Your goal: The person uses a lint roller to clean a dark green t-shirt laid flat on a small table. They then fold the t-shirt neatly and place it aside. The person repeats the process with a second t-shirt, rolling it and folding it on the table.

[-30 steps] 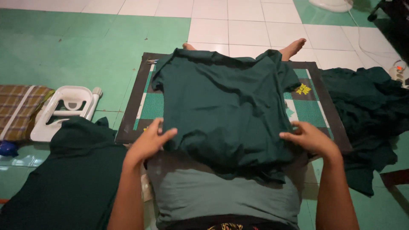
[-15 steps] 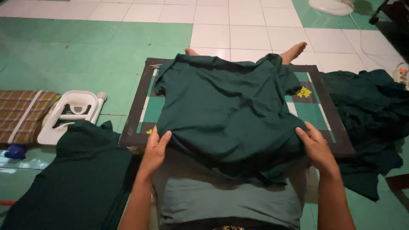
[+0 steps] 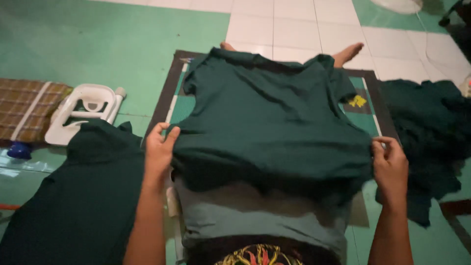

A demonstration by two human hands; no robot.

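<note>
Shirt (image 3: 274,122) lay spread over mat (image 3: 169,93), sleeves unfolded; left hand (image 3: 158,152) and right hand (image 3: 390,164) pinched its side edges (folding barely begun); pile (image 3: 431,137) waited off mat's right edge.

**Hidden / cut off**

Legs under dark green shirt (image 3: 274,122), only toes of two feet (image 3: 349,51) show. Shirt covers most of mat (image 3: 169,93). Checked cloth (image 3: 22,110) cut by left edge; white object (image 3: 397,5) cut at top
</note>
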